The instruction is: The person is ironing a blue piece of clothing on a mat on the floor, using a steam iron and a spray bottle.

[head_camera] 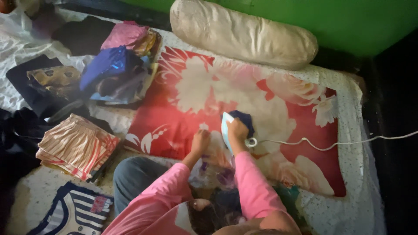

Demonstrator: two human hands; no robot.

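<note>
— Red and cream, that big flowered cloth, spread flat over the bed so there's a smooth padded layer to press on. What's the right hand got?

— It's clenched around the handle of an iron, pale blue with a dark top. The iron sits sole-down on the flowered cloth, directly under that grip, with its white cord trailing away to the right, off the side of the bed, so it stays out from under the iron.

— And the left hand?

— Just to the left of the iron, pressed flat on a small pale garment, fingers spread rather than gripping. It looks like it's pinning the fabric taut beside the iron; whether any cloth is pinched between the fingers I cannot tell.

— The other things?

— Well to the left of both hands: a folded striped cloth, a navy and white striped shirt nearer the knee, and a loose heap of blue and pink clothes farther up. A beige bolster pillow lies beyond the iron, against the green wall.
</note>
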